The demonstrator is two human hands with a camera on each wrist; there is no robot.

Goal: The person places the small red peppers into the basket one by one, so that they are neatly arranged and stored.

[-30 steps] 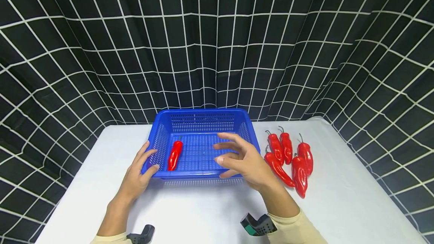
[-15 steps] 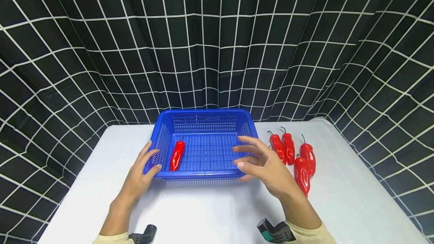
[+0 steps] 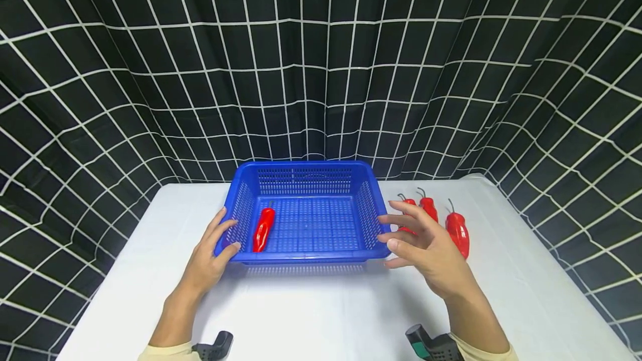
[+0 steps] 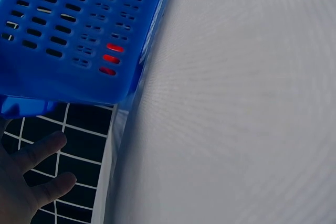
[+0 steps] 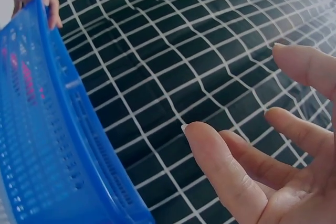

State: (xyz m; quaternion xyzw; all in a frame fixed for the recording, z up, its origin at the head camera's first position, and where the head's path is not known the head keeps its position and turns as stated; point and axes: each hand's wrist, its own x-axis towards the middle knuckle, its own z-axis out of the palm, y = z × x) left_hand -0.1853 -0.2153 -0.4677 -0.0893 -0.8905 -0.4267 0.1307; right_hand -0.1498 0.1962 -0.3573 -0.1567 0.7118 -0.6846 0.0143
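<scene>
We see the right hand (image 3: 431, 252) open, fingers spread, hovering just right of the basket (image 3: 306, 170) and in front of the loose peppers (image 3: 457, 231); it holds nothing. Left hand (image 3: 210, 255) rests at the basket's near left corner, thumb on the rim, fingers loosely straight against the wall, not clamped. The blue basket sits mid-table (image 3: 326, 311), slotted walls and floor. Inside it: one red pepper (image 3: 263, 228), lying along the left side, stem away from us. Nothing else in it that we can see. Outside, three peppers show on the table right of the basket, close together; the hand hides part of them, so more may lie behind. We judge: one pepper in, at least three left out, early stage. The wrist views add only the basket wall and the curtain (image 3: 321, 60).
</scene>
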